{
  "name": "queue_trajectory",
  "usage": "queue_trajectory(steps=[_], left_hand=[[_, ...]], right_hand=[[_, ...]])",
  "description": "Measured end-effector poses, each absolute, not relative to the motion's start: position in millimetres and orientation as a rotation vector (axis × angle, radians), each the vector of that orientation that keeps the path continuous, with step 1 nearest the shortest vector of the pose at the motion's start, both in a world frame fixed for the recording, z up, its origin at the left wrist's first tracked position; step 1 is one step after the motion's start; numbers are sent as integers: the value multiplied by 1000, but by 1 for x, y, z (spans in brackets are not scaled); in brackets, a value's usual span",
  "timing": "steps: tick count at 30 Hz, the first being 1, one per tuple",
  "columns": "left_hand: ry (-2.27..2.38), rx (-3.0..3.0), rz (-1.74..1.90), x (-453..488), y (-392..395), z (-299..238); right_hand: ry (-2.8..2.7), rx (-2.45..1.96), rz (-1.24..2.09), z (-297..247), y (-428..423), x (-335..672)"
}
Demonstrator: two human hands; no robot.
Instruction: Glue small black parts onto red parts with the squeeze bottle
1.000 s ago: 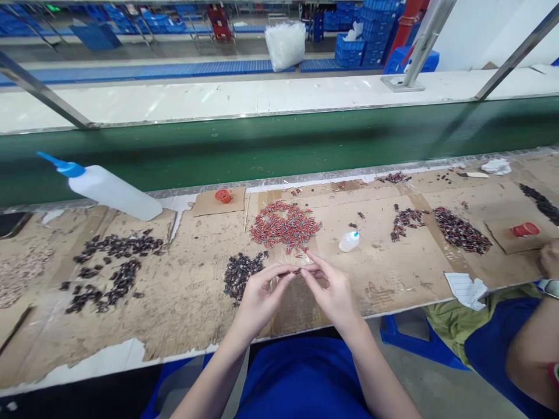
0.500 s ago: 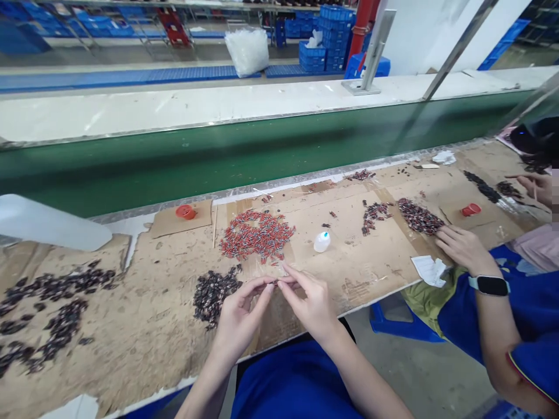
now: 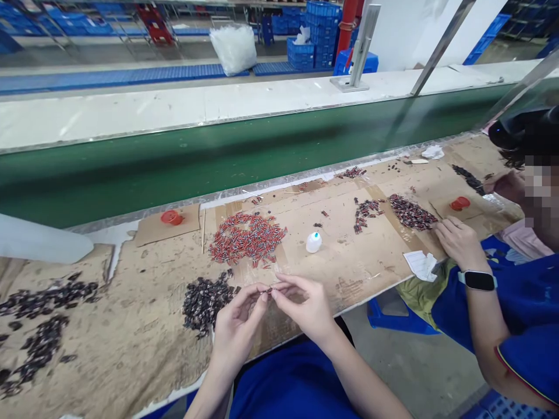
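Note:
My left hand (image 3: 239, 321) and my right hand (image 3: 305, 304) meet fingertip to fingertip above the cardboard near the table's front edge. Both pinch at a tiny dark part (image 3: 269, 291), mostly hidden by the fingers and too small to name. Just left of my left hand lies a pile of small black parts (image 3: 205, 302). Beyond my fingers spreads a pile of small red and dark striped pieces (image 3: 247, 237). A small white bottle with a blue-green tip (image 3: 313, 242) stands past my right hand.
An open red cup (image 3: 172, 217) sits on a cardboard piece, with a thin stick (image 3: 203, 231) beside it. More black parts (image 3: 41, 343) and a large white container (image 3: 43, 240) are at left. At right, a co-worker's hand (image 3: 456, 235) touches another pile (image 3: 410, 212). A green belt (image 3: 174, 166) runs behind.
The view has shifted, so table items appear a little further left. My hands stay together at the same spot, fingertips still pinched. The co-worker at right leans further into view.

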State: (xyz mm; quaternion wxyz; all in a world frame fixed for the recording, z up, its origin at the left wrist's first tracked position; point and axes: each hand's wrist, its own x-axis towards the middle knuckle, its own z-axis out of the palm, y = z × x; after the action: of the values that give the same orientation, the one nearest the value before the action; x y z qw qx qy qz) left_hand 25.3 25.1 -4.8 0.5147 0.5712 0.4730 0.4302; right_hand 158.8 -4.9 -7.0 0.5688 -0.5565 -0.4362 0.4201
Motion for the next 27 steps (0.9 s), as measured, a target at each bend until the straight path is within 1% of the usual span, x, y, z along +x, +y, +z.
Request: queue_trajectory(steps=[2,7,13,18,23,27], left_hand=[[1150,1365,1030,25,24,-5],[1138,1405,1025,23,22,-7],[1141,1448,1071,24,15,-8],[1093,1528,1042,22,11,-12],[1046,1614,949,19,13,-16],[973,1844,846,16,19,-11]], right_hand=[[-1026,-1319,957,-6,-6,160],[-1178,-1316,744,-4,-7,162],[-1326,-1311,641,-3,-7,163],[-1358,-1208,706,6,-12,174],[-1358,-1143,910,12,-20,194],[-1350,-1180,956,9,-26,201]])
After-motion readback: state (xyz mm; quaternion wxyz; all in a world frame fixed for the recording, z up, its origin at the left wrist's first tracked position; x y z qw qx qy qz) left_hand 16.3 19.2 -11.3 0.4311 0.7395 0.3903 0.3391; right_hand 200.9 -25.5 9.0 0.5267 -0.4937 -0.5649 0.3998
